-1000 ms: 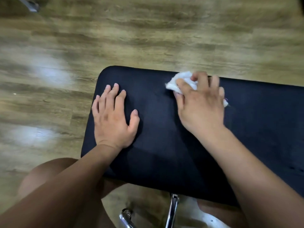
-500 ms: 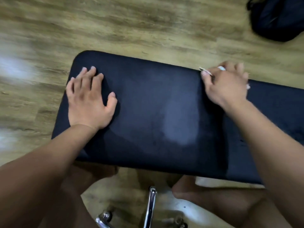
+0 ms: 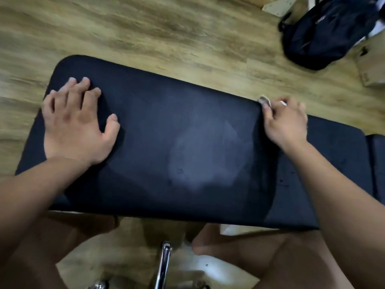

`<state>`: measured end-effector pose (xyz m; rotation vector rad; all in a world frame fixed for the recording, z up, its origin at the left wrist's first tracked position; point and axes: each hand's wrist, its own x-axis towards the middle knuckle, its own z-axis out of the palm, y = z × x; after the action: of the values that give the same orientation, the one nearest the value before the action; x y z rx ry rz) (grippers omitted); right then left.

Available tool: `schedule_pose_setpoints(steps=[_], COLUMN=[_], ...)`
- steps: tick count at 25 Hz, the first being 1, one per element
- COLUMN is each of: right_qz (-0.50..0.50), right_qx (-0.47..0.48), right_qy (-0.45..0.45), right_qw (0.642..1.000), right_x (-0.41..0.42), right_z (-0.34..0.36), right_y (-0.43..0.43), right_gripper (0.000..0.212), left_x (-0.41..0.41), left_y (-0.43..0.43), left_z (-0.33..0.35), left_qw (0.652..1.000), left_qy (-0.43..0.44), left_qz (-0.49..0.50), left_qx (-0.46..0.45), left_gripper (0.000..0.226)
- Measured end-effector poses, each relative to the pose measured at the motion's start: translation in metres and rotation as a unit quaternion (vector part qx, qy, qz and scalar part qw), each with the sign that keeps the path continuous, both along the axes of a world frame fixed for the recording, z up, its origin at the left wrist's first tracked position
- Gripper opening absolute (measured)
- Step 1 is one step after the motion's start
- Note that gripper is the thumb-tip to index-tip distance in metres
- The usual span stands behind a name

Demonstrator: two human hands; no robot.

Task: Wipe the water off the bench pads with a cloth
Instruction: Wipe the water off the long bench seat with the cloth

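Note:
A long black bench pad (image 3: pixel 166 126) lies across the view, with a dull pale smear near its middle. My left hand (image 3: pixel 77 126) rests flat on the pad's left end, fingers spread. At the pad's far edge on the right, my right hand (image 3: pixel 285 119) is closed over a white cloth (image 3: pixel 264 100). Only small bits of the cloth stick out past my fingers. A second black pad (image 3: pixel 377 159) begins at the right edge, across a narrow gap.
Wooden floor lies beyond the bench. A dark backpack (image 3: pixel 327 32) sits on the floor at the top right, beside a cardboard box (image 3: pixel 370 67). Below the pad I see my bare knees and a chrome frame tube (image 3: pixel 164 265).
My right hand has slid the cloth to the right along the pad's far edge. My left hand has stayed flat on the left end. The view has shifted right, showing the backpack.

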<state>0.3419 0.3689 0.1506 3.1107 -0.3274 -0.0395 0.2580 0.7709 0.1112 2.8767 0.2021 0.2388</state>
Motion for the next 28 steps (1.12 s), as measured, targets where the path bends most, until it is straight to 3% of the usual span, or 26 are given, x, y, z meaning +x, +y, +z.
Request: schedule_pose_setpoints(steps=[2,6,8,10,12,15,17,19,21,23,26,28], right_qz=[-0.034,0.106,0.17,0.108,-0.017,-0.131,-0.076,0.062,0.139,0.15,0.079,0.004], right_qx=[0.023,0.055,0.042,0.008,-0.01,0.042,0.055,0.078,0.069,0.019,-0.017,-0.025], right_qy=[-0.004,0.002,-0.001,0.013,0.018,-0.013,-0.01,0.009,0.061,0.101,0.163,0.171], right_qw=[0.999,0.993,0.984,0.994,1.0,0.99,0.996,0.995,0.986,0.983,0.983,0.985], right_x=[0.009,0.016,0.013,0.008,-0.004,0.0,0.003,0.006,0.014,0.018,0.027,0.029], right_z=[-0.007,-0.013,-0.01,-0.004,0.006,-0.003,-0.009,-0.011,0.002,0.009,0.03,0.038], right_y=[0.031,0.124,0.096,0.026,-0.029,-0.001,0.043,0.059,0.026,-0.034,-0.132,-0.163], right_gripper=[0.046,0.041,0.042,0.044,0.049,0.049,0.047,0.043,0.042,0.045,0.058,0.056], left_x=[0.0,-0.001,-0.001,0.001,-0.001,0.002,-0.003,0.003,0.015,0.008,-0.026,-0.029], left_y=[-0.002,-0.003,-0.004,-0.003,-0.002,-0.006,-0.007,-0.031,-0.089,-0.15,-0.191,-0.19], left_z=[0.002,0.007,0.006,0.007,0.007,0.006,0.014,0.034,0.057,0.06,0.024,0.01], left_qw=[1.0,1.0,1.0,1.0,1.0,1.0,0.999,0.994,0.991,0.98,0.974,0.976], left_qy=[0.008,0.019,0.013,0.009,0.004,0.016,0.02,-0.016,-0.017,0.006,0.056,0.054], left_qz=[-0.003,-0.001,-0.007,-0.007,-0.006,0.001,-0.045,-0.108,-0.116,-0.151,-0.217,-0.212], left_qx=[0.0,0.009,0.007,-0.005,-0.014,-0.015,0.014,0.019,-0.063,-0.129,-0.011,0.006], left_gripper=[0.063,0.063,0.064,0.064,0.063,0.059,0.054,0.046,0.041,0.046,0.058,0.058])
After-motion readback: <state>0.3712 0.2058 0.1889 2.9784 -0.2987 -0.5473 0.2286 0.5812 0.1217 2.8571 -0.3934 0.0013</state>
